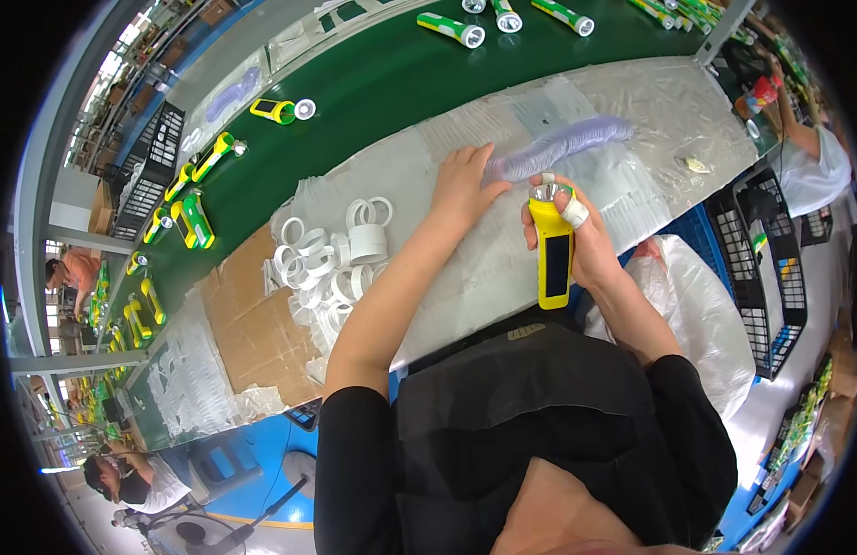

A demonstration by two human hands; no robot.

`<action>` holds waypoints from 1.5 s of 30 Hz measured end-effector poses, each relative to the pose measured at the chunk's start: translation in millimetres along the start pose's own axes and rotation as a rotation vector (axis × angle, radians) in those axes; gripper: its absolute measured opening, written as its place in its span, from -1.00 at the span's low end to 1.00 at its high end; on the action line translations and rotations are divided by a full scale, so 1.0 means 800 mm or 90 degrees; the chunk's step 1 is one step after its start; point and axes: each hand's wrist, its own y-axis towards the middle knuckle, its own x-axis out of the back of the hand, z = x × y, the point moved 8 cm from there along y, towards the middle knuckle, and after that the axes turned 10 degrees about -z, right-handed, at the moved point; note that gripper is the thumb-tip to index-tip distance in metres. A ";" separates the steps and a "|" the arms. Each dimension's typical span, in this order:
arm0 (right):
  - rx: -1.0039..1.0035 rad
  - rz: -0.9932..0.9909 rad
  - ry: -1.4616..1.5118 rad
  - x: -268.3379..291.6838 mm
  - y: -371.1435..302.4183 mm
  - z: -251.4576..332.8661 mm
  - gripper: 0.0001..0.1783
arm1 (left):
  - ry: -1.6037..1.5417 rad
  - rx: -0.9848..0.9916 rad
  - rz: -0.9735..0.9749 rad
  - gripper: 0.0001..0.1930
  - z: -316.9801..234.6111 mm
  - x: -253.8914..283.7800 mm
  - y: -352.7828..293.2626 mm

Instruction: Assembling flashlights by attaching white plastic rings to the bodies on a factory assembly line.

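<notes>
My right hand (587, 236) is closed around a yellow flashlight (550, 250) with a long dark panel. Its head with a shiny reflector points up toward the far side, and white tape wraps my thumb. On the table to the left, my left hand (463, 188) has its thumb and fingers on either side of the near end of a row of clear, purplish plastic discs (563, 148). The row curves away to the right, its discs pressed close together. Whether a single disc is between those fingers is hard to make out.
White plastic rings (331, 264) are heaped left of my left forearm, beside a cardboard sheet (253, 305). Beyond the table runs a green conveyor belt (373, 120) carrying several flashlights (452, 29). Black crates (761, 277) and a white plastic bag (692, 314) are at right. Other people work nearby.
</notes>
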 end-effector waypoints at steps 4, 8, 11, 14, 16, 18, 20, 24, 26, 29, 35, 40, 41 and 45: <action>-0.013 0.031 0.009 -0.008 -0.001 0.001 -0.46 | -0.106 0.004 -0.032 -0.44 -0.001 0.027 -0.003; -0.021 0.110 -0.029 -0.036 -0.001 0.002 -0.40 | -0.314 0.090 -0.026 -0.57 -0.061 0.099 -0.009; -0.020 0.175 0.003 -0.068 -0.007 0.004 -0.59 | -0.294 -0.023 -0.012 -0.64 -0.097 0.127 -0.036; -0.045 0.210 -0.033 -0.086 -0.010 -0.007 -0.61 | -0.332 0.024 -0.053 -0.65 -0.093 0.141 -0.050; -0.062 0.216 -0.057 -0.094 -0.009 -0.017 -0.61 | -0.271 -0.045 -0.082 -0.66 -0.095 0.149 -0.058; -0.081 0.252 -0.088 -0.104 -0.012 -0.025 -0.45 | -0.263 -0.073 -0.108 -0.66 -0.096 0.154 -0.064; -0.087 0.260 -0.065 -0.113 -0.013 -0.033 -0.51 | -0.256 -0.097 -0.132 -0.66 -0.096 0.158 -0.065; -0.093 0.203 -0.023 -0.125 -0.003 -0.044 -0.56 | -0.226 -0.143 -0.165 -0.67 -0.078 0.168 -0.060; -0.071 0.214 -0.005 -0.132 0.006 -0.040 -0.55 | -0.192 -0.152 -0.159 -0.66 -0.071 0.174 -0.057; -0.026 0.217 -0.043 -0.136 0.033 -0.028 -0.38 | -0.095 -0.083 -0.232 -0.60 -0.043 0.204 -0.049; 0.185 0.217 -0.139 -0.144 0.075 -0.007 -0.43 | 0.350 0.254 0.281 -0.46 0.088 0.204 -0.044; 0.192 0.218 -0.140 -0.149 0.075 -0.012 -0.52 | 0.069 0.321 0.102 -0.54 0.098 0.238 -0.036; 0.195 0.211 -0.142 -0.148 0.076 -0.012 -0.52 | 0.066 0.315 0.105 -0.54 0.088 0.234 -0.032; 0.179 0.225 -0.140 -0.141 0.082 -0.018 -0.50 | -0.596 0.325 -0.184 -0.73 0.009 0.231 -0.016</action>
